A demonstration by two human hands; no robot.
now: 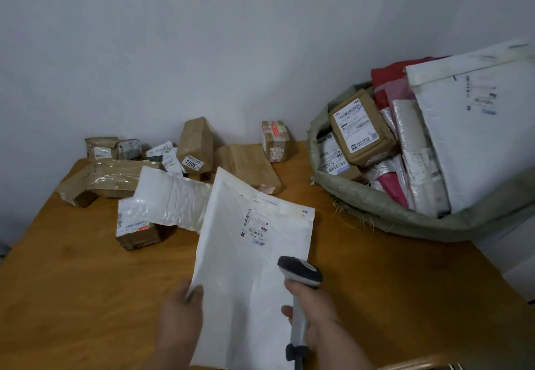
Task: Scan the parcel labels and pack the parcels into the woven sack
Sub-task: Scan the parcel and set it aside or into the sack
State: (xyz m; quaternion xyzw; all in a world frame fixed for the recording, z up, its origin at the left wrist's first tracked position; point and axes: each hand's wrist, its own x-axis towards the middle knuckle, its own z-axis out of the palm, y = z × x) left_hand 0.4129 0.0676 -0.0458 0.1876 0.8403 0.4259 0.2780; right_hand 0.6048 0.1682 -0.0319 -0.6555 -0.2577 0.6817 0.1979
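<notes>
A person's left hand point(181, 309) pinches the near edge of a white mailer point(246, 257) above the table point(86, 283), its label point(256, 226) just beyond the scanner point(299, 274) gripped in the right hand point(315, 317), beside a full woven sack point(376, 207).

**Open table near the sack, clutter at the wall**

Taking the woven sack point(376, 210) as landmark: the wooden table point(72, 297) just in front of its rim is bare, an open lane. Its mouth is crowded with parcels, a large white mailer point(477, 138) standing tall inside. Well to its left, brown parcels point(197, 144) block the wall side; between lies a white envelope point(246, 254).
</notes>
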